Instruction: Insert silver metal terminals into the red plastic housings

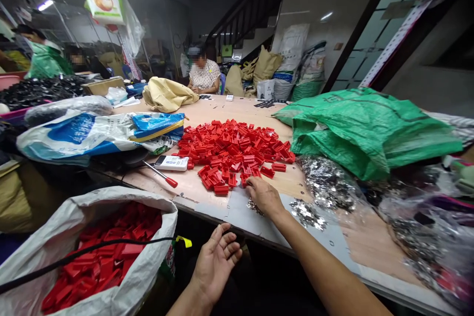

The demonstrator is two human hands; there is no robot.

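A large heap of small red plastic pieces (237, 150) lies in the middle of the wooden table (207, 190). My right hand (263, 196) rests knuckles-up at the near edge of that heap, fingers curled down onto the table beside a small cluster of shiny metal bits (255, 206); what the fingers hold is hidden. My left hand (217, 259) hangs below the table edge, palm up, fingers loosely spread and empty. A white sack (92, 252) at lower left holds more red pieces.
Piles of shiny metal parts (326, 185) spread at the right, below a green bag (366, 128). A white remote (172, 163) and a red-handled tool (163, 177) lie left of the heap. A blue-white sack (92, 133) is at left. Other people sit at the far end.
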